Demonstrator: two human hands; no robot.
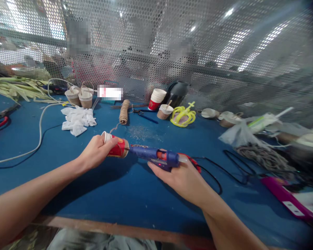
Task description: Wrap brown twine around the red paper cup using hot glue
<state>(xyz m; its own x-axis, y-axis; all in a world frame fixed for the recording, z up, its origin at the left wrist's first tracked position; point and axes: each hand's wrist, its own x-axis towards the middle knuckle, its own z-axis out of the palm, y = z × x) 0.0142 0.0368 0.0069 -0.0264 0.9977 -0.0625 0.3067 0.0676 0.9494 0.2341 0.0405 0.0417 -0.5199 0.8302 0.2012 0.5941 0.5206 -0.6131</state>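
Worktable (146, 201): blue top, brown front edge. Perforated metal screen (146, 45) stands at rear, full width of view, w/ horiz. rail visible. Bright lights (229, 12) show thru/on screen, upper L & R. Area beyond blurred; details n/a.

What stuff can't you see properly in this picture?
- Head view: the glue gun's trigger, hidden by the right hand.
- Head view: most left hand fingers, hidden behind the red cup.
- Head view: the writing on the white card, covered by blurry squares.
- Head view: the things behind the metal screen, blurred and broken up by its holes.
- Head view: any glue at the tip, too small to tell.
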